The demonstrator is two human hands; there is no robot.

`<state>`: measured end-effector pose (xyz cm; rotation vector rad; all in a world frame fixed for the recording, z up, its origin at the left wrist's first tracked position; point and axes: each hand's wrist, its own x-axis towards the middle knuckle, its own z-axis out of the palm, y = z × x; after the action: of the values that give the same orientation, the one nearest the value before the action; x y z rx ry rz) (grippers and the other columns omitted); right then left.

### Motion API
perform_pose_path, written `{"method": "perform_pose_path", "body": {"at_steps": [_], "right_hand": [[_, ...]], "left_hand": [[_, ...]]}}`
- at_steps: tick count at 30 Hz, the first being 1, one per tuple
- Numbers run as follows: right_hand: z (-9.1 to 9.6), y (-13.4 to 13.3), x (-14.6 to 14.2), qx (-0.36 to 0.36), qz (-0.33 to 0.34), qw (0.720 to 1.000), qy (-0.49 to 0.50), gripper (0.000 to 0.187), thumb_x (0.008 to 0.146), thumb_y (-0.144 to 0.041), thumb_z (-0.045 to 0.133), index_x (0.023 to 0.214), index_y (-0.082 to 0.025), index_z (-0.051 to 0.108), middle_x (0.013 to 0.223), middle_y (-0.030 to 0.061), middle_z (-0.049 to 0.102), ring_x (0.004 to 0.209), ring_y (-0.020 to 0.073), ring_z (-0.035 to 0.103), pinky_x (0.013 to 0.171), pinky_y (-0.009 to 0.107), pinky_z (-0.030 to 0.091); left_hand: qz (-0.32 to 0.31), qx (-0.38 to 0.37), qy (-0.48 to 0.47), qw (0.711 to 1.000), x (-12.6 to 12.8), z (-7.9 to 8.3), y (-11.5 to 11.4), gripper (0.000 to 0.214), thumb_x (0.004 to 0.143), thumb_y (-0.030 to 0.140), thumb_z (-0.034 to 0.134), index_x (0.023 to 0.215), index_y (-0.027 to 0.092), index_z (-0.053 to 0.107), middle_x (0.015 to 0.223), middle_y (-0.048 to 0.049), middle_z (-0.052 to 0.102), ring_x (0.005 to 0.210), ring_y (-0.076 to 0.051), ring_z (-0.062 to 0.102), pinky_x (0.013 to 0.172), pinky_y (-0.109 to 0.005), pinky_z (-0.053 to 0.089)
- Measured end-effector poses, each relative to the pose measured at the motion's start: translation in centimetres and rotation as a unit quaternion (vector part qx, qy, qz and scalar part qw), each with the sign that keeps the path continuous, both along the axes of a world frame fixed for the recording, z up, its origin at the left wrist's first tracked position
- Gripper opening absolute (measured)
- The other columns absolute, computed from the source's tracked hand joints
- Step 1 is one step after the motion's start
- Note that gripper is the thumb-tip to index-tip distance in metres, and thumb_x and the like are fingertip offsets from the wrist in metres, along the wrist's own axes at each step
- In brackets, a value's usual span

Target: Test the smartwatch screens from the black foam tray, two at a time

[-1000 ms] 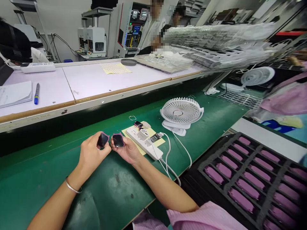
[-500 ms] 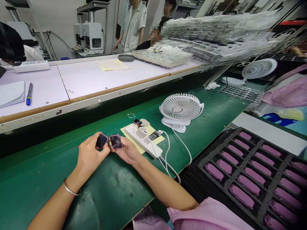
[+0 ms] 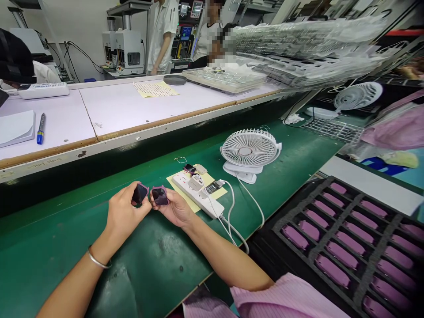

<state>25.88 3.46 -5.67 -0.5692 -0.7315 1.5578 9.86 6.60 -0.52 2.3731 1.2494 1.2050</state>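
Two purple-framed smartwatch bodies with dark glass faces are held side by side, a small gap between them. My left hand [image 3: 124, 212] is closed on the left smartwatch [image 3: 140, 193], gripping it by its edges with the face tilted. Between the thumb and fingers of my right hand [image 3: 176, 208] is the right smartwatch [image 3: 159, 196], its face turned up toward me. Both hands are above the green bench [image 3: 149, 260]. Just beyond my right hand, another small dark-faced smartwatch [image 3: 190, 168] lies beside a white power strip [image 3: 198, 194].
A white fan [image 3: 250, 150] stands behind the power strip, with white cables [image 3: 233, 207] trailing to the bench edge. At the right is a black foam tray [image 3: 311, 254] of purple pieces. A raised white shelf [image 3: 126, 119] runs along the back; people stand beyond it.
Both hands and the smartwatches stay almost still. In the background, a person in a white shirt has shifted left, and another person behind the shelf has moved slightly.
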Motion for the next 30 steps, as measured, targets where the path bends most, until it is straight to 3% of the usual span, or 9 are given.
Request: {"method": "perform_pose_path", "body": {"at_steps": [11,30], "right_hand": [[-0.11,0.06,0.1,0.011,0.003,1.0,0.011,0.039,0.071,-0.047,0.08,0.089,-0.013,0.074,0.078,0.0056,0.065,0.07,0.0156,0.055,0.062,0.027,0.046],[0.0,0.08,0.22,0.009,0.004,1.0,0.023,0.04,0.069,-0.047,0.081,0.088,-0.013,0.075,0.079,0.0057,0.065,0.07,0.0152,0.055,0.061,0.025,0.045]], "left_hand": [[-0.014,0.066,-0.013,0.998,0.1,-0.02,0.03,0.025,0.076,0.023,0.058,0.095,0.013,0.072,0.067,-0.0018,0.07,0.048,-0.011,0.056,0.053,-0.02,0.051],[-0.009,0.089,-0.013,0.996,0.01,-0.36,0.22,0.027,0.076,0.022,0.059,0.097,0.013,0.071,0.066,-0.001,0.069,0.051,-0.011,0.058,0.054,-0.021,0.052]]}}
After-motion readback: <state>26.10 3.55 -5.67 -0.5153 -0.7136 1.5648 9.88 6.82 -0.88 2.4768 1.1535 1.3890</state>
